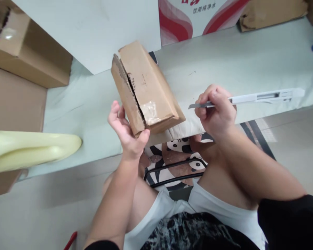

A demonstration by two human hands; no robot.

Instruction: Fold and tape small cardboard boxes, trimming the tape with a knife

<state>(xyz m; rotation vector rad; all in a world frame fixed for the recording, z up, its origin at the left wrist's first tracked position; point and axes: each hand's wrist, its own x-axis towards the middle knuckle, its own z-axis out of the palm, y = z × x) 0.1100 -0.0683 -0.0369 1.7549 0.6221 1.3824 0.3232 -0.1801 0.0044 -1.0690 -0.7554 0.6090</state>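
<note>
A small brown cardboard box (151, 83) is tilted up above the cloth-covered surface, gripped at its lower left corner by my left hand (129, 133). A torn, ragged slit runs along the box's left side, and a piece of clear tape shines near its lower end. My right hand (217, 109) is closed round a white box cutter (263, 96). The cutter's blade sticks out to the left, pointing toward the box but apart from it. Its handle reaches out to the right past my hand.
Larger cardboard boxes (43, 52) stand at the left, behind a pale yellow curved object (33, 151). A white-and-red printed carton (198, 21) stands at the back, and flat cardboard (273, 14) lies at the far right. Below the pale green surface (237, 62), panda-patterned material (177, 163) shows between my legs.
</note>
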